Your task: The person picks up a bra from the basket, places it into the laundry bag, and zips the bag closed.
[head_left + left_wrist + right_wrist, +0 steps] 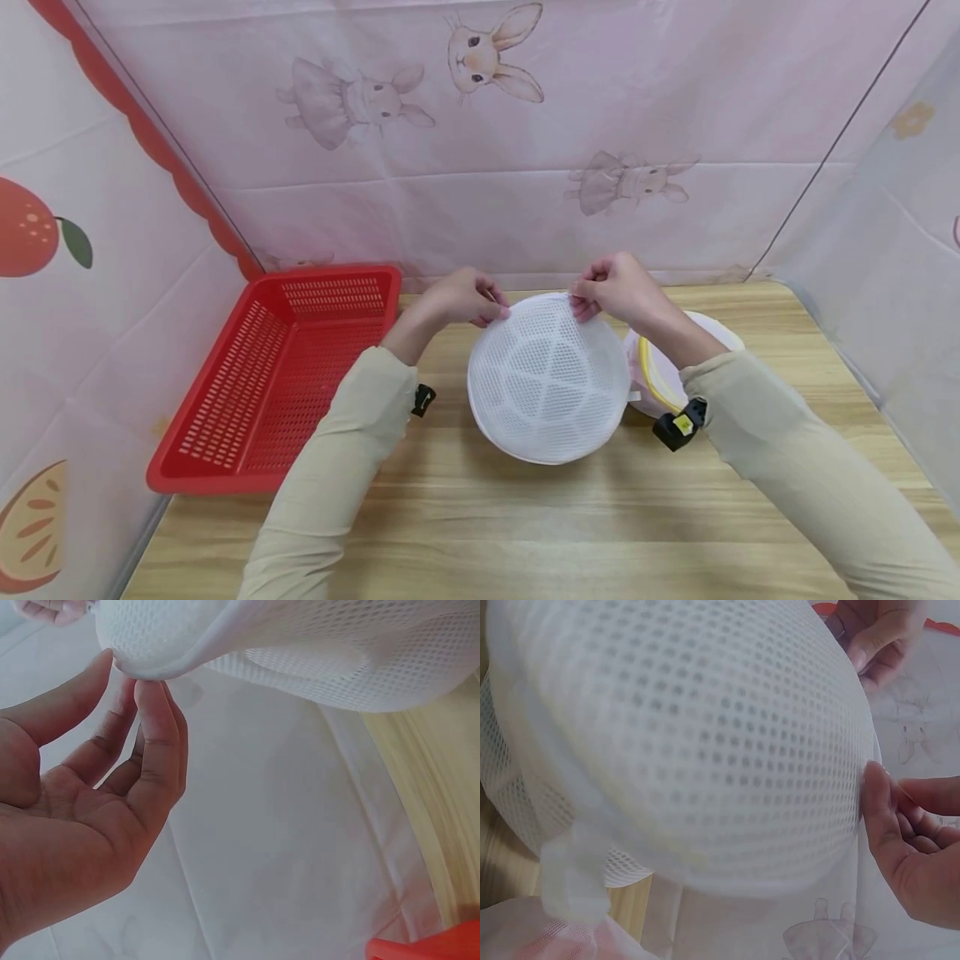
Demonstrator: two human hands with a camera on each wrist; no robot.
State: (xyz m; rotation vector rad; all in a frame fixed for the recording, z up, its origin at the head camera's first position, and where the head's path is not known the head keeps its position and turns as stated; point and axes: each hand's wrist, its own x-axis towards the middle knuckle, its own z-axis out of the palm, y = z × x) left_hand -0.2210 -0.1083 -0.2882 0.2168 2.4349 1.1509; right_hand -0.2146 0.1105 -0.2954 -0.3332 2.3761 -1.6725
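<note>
A round white mesh laundry bag (547, 379) is held up above the table, its ribbed round face towards the head camera. My left hand (468, 298) pinches its upper left rim between thumb and fingertips, as the left wrist view shows from close by. At the upper right of the same rim, my right hand (617, 287) grips the edge between thumb and fingers. In the right wrist view the mesh (727, 742) bulges out, and a white fabric tab (574, 877) hangs from its side. Under my right forearm lies a pale pink bag (663, 379) with a yellow-edged seam, partly hidden.
A red plastic basket (273, 482) with slotted walls stands on the left of the wooden table (540, 533). Behind the table hangs a pink cloth (487, 225) printed with rabbits. Cloth side walls flank the table. Each wrist carries a black camera (678, 425).
</note>
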